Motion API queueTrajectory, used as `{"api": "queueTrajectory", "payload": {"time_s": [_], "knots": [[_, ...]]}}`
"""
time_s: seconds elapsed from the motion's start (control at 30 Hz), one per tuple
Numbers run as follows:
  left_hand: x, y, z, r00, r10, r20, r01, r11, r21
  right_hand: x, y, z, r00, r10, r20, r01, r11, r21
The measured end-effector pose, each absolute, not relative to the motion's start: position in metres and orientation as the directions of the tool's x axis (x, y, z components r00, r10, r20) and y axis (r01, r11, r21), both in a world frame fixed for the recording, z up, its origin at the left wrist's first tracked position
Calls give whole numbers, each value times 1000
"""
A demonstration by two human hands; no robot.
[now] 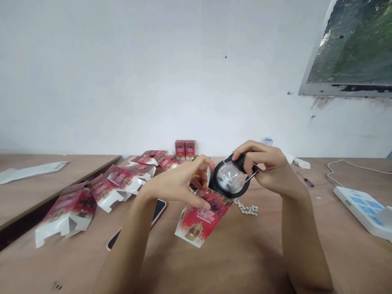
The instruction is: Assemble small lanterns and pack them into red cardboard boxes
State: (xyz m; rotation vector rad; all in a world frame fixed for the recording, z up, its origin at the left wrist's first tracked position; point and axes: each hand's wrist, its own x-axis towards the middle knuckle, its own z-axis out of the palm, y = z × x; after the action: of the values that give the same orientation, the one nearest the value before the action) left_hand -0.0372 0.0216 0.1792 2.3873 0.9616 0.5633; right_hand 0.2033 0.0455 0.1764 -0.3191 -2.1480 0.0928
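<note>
My left hand (196, 185) grips a red printed cardboard box (203, 218), which is tilted with its open end up and to the right. In my right hand (263, 163) is a small black lantern (232, 178) with a clear globe and a wire frame, held by its black end. The lantern's other end lies at the mouth of the box; I cannot tell how far inside it reaches. Behind my left fingers a small dark and gold object (196, 183) partly shows. Beyond the box, several silver button cells (247, 208) lie on the table.
Flattened red cartons (122, 179) spread along the left of the table (232, 261). Two closed red boxes (185, 150) stand by the wall. A phone (157, 210) lies behind my left forearm. At the right are a white power strip (364, 210), its cable and a lighter-like object (309, 182).
</note>
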Motion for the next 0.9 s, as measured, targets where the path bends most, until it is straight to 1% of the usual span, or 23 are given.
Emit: {"api": "queueTrajectory", "payload": {"time_s": [0.13, 0.2, 0.33, 0.4, 0.5, 0.6, 0.77, 0.9], "knots": [[-36, 22, 181, 661, 722, 207, 483, -620, 619, 199, 42, 177, -597, 242, 765, 183, 969, -164], [-36, 23, 180, 662, 725, 192, 476, -604, 640, 201, 39, 179, -645, 257, 720, 177, 966, -186], [-37, 27, 178, 669, 721, 180, 464, -595, 657, 205, 31, 185, -761, 294, 578, 171, 951, -258], [-36, 28, 178, 659, 722, 208, 460, -607, 648, 205, 29, 187, -773, 299, 560, 172, 948, -268], [-36, 28, 177, 639, 727, 252, 456, -621, 637, 201, 31, 185, -721, 331, 609, 205, 941, -268], [-34, 27, 176, 602, 739, 302, 479, -637, 604, 198, 36, 181, -622, 375, 687, 229, 926, -299], [-32, 26, 176, 542, 739, 400, 518, -669, 533, 195, 41, 176, -460, 422, 781, 145, 904, -403], [-30, 27, 175, 537, 718, 443, 491, -693, 528, 190, 43, 175, -384, 414, 825, 134, 909, -394]]}}
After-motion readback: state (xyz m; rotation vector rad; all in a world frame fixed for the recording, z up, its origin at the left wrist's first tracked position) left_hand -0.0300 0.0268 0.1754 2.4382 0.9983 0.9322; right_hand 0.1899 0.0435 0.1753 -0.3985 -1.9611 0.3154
